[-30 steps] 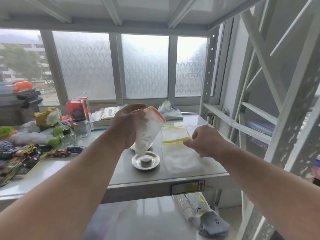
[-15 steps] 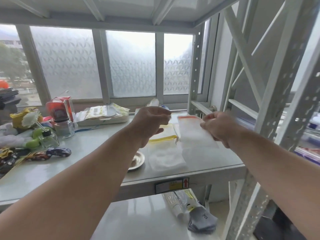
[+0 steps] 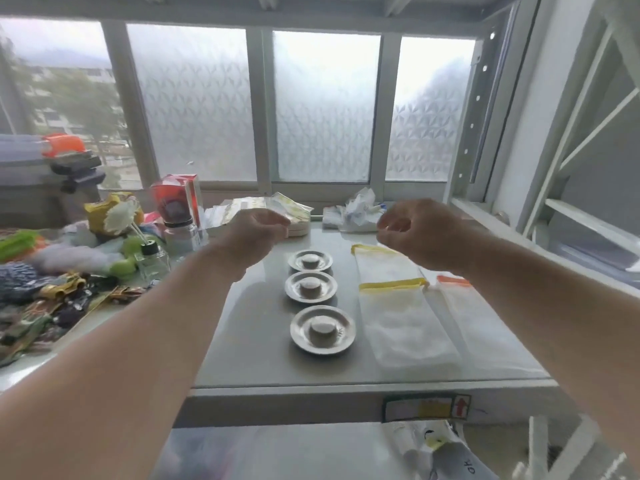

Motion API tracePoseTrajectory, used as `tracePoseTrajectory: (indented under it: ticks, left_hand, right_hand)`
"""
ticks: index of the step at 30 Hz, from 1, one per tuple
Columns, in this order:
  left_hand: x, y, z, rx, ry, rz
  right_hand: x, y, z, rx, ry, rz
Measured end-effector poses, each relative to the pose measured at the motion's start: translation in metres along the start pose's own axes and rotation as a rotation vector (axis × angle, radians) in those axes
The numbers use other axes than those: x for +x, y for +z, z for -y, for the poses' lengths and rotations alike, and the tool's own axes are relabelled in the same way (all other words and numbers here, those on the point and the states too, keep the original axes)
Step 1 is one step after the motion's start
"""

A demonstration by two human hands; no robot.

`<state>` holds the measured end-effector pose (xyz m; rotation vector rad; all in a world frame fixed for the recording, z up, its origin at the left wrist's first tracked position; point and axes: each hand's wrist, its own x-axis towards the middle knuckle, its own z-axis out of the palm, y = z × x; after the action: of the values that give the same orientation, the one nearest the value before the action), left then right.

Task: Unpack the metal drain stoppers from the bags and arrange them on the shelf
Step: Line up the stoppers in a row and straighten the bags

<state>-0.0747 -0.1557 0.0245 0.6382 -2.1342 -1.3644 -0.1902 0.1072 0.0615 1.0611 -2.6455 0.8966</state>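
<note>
Three round metal drain stoppers stand in a row on the grey shelf (image 3: 256, 344): the near one (image 3: 322, 330), the middle one (image 3: 310, 286) and the far one (image 3: 310, 260). To their right lie flat empty bags: two with yellow zip strips (image 3: 391, 285) and one with an orange strip (image 3: 460, 306). My left hand (image 3: 258, 233) hovers above and left of the far stopper, fingers curled with nothing in them. My right hand (image 3: 415, 233) hovers above the bags, fingers curled too, nothing visible in it.
Toy cars, cloth and a glass bottle (image 3: 152, 261) crowd the shelf's left side. A red box (image 3: 178, 199) and paper packets (image 3: 263, 209) sit at the back by the frosted window. White rack posts stand at the right. More bags lie on the lower shelf (image 3: 446, 452).
The orange-strip bag that both hands held is now lying flat at the right, and both hands are free. The view has tilted down, showing all three stoppers.
</note>
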Motion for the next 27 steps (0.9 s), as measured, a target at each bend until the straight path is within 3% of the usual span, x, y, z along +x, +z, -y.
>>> tracePoseTrajectory:
  ticks: [6, 12, 17, 27]
  left_hand:
    - [0.003, -0.006, 0.027, 0.292, 0.055, 0.218]
    - [0.011, -0.013, 0.026, 0.489, 0.079, 0.359]
    - [0.017, -0.015, 0.029, 0.507, 0.117, 0.376]
    - [0.028, -0.005, 0.041, 0.599, 0.177, 0.303]
  right_hand:
    - [0.057, 0.083, 0.016, -0.091, -0.133, 0.227]
    - [0.071, 0.101, -0.004, 0.084, -0.244, 0.012]
    - [0.064, 0.107, -0.009, 0.063, -0.231, 0.209]
    - [0.070, 0.121, -0.003, 0.047, -0.174, 0.178]
